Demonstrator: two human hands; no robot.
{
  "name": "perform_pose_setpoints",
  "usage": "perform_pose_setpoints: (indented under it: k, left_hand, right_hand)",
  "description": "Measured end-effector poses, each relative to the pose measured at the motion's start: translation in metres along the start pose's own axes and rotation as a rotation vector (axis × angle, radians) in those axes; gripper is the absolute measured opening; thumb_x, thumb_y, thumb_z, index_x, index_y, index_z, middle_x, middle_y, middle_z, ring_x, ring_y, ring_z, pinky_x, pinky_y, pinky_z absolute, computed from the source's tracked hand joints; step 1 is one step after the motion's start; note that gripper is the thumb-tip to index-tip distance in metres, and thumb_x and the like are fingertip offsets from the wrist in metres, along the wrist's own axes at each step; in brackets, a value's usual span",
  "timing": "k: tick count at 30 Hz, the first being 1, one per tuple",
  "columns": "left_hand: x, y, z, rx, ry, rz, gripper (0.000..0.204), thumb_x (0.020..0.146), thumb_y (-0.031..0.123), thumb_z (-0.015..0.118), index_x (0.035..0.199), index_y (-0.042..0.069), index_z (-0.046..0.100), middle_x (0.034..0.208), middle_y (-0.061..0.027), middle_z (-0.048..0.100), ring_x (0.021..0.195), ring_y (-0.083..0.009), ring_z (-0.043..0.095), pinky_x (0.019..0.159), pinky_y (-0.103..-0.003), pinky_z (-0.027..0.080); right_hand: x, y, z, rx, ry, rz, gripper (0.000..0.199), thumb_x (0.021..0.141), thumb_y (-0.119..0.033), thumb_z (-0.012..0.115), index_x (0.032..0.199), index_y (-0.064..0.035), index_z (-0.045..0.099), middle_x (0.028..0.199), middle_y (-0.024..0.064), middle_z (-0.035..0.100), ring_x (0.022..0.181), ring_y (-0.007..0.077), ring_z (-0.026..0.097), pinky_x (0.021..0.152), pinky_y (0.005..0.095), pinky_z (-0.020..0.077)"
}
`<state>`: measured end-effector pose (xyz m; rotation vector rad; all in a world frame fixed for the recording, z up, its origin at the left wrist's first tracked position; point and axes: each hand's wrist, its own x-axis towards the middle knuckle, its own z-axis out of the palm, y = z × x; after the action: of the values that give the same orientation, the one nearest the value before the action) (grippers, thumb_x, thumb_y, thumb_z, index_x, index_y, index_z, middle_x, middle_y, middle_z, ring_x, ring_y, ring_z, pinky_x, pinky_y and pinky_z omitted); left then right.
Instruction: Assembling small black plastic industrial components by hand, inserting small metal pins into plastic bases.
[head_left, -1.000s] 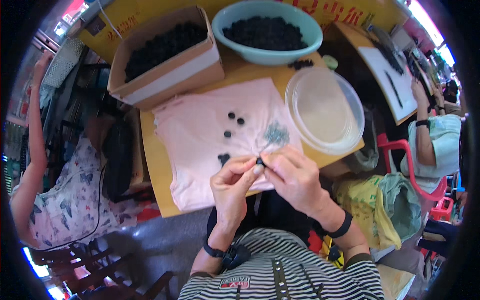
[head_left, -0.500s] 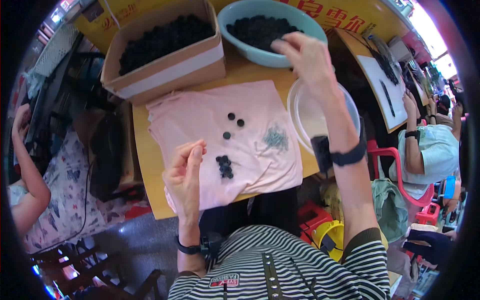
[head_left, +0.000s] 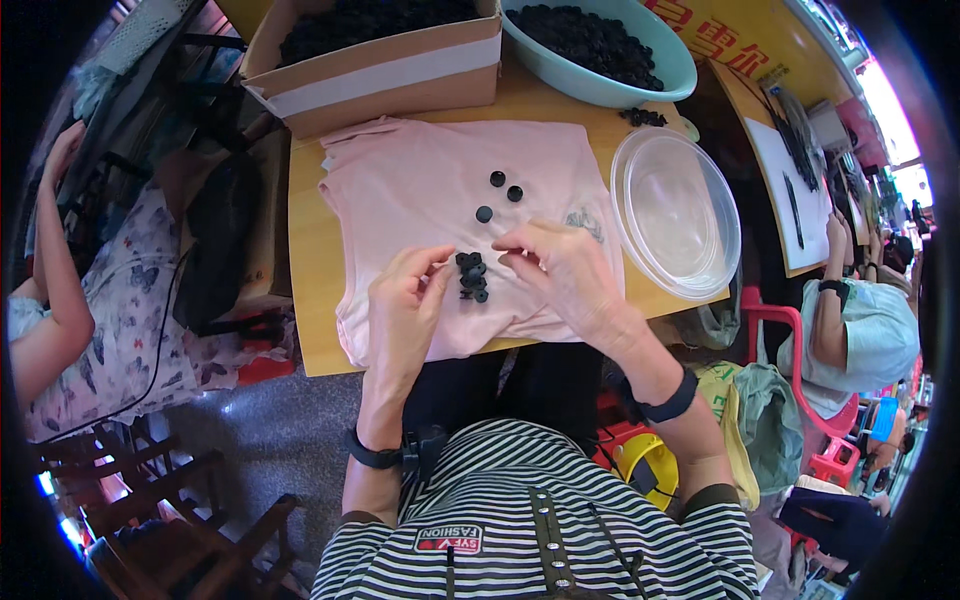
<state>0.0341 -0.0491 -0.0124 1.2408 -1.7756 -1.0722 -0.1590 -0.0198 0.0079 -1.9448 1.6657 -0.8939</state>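
A pink cloth (head_left: pixel 400 190) covers much of the yellow table, and both hands are over its near half. My left hand (head_left: pixel 405 305) is closed, thumb against fingers, just left of a small heap of black pieces (head_left: pixel 472 285). Right of that heap, my right hand (head_left: pixel 575 280) is pinched too, its fingertips turned toward the left ones. Whatever either pinch holds is too small or hidden to make out. Three black round discs (head_left: pixel 515 193) lie farther up the cloth. Beyond my right hand, a patch of small greenish pieces (head_left: pixel 587 222) is partly covered by it.
At the back stand a cardboard box (head_left: pixel 390 75) and a pale green basin (head_left: pixel 600 88), both full of black pieces. A few black pieces (head_left: pixel 643 117) lie beside the basin. A clear round plastic container (head_left: pixel 728 215) sits at the right edge. People sit at both sides.
My right hand has come from the basin down to the cloth, beside the black heap. My left hand has moved toward the heap. The view has shifted, so the table appears higher.
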Motion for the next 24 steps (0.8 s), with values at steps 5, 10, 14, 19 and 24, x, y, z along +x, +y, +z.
perform_pose_setpoints:
  k: [5, 10, 14, 19, 24]
  left_hand:
    - [0.007, -0.01, 0.01, 0.063, 0.007, 0.109, 0.02, 0.082, -0.002, 0.061, 0.101, -0.002, 0.065, 0.091, -0.0145, 0.064, 0.08, -0.0276, 0.063, 0.072, -0.033, 0.05]
    - [0.006, -0.009, 0.009, 0.124, 0.003, 0.107, 0.021, 0.083, -0.001, 0.06, 0.103, -0.001, 0.064, 0.093, -0.0141, 0.064, 0.086, -0.0287, 0.063, 0.076, -0.035, 0.049]
    - [0.004, -0.007, 0.014, 0.082, -0.003, 0.059, 0.02, 0.083, -0.001, 0.061, 0.102, -0.001, 0.064, 0.093, -0.0133, 0.063, 0.085, -0.0273, 0.063, 0.075, -0.034, 0.049]
    - [0.005, -0.005, 0.013, 0.103, -0.004, 0.027, 0.02, 0.082, 0.0, 0.062, 0.102, 0.0, 0.065, 0.092, -0.0126, 0.063, 0.084, -0.0259, 0.063, 0.075, -0.032, 0.049]
    - [0.015, 0.011, 0.022, 0.219, 0.083, 0.194, 0.017, 0.084, 0.003, 0.065, 0.1, 0.001, 0.067, 0.089, -0.0085, 0.064, 0.072, -0.0152, 0.059, 0.064, -0.025, 0.047]
  right_hand:
    - [0.0, 0.003, 0.021, 0.001, 0.055, 0.0, 0.021, 0.079, 0.0, 0.066, 0.1, -0.0054, 0.067, 0.086, 0.011, 0.063, 0.077, 0.0268, 0.063, 0.067, 0.0332, 0.0487]
    - [0.003, 0.008, 0.028, 0.044, 0.005, -0.046, 0.024, 0.078, -0.002, 0.065, 0.101, -0.009, 0.066, 0.091, 0.0105, 0.062, 0.081, 0.0307, 0.062, 0.07, 0.0362, 0.0492]
    - [0.003, 0.008, 0.024, 0.044, -0.018, -0.031, 0.021, 0.078, -0.001, 0.067, 0.098, -0.0079, 0.065, 0.093, 0.0085, 0.062, 0.079, 0.0259, 0.063, 0.071, 0.0335, 0.0495]
    - [-0.004, 0.007, 0.014, 0.135, 0.041, 0.047, 0.019, 0.076, -0.003, 0.068, 0.093, -0.0035, 0.059, 0.089, 0.0118, 0.061, 0.076, 0.0274, 0.062, 0.068, 0.0356, 0.0496]
    - [-0.037, 0.007, -0.013, 0.008, 0.126, 0.089, 0.02, 0.075, -0.001, 0.066, 0.091, -0.0039, 0.055, 0.085, 0.012, 0.058, 0.078, 0.0292, 0.061, 0.068, 0.0363, 0.0495]
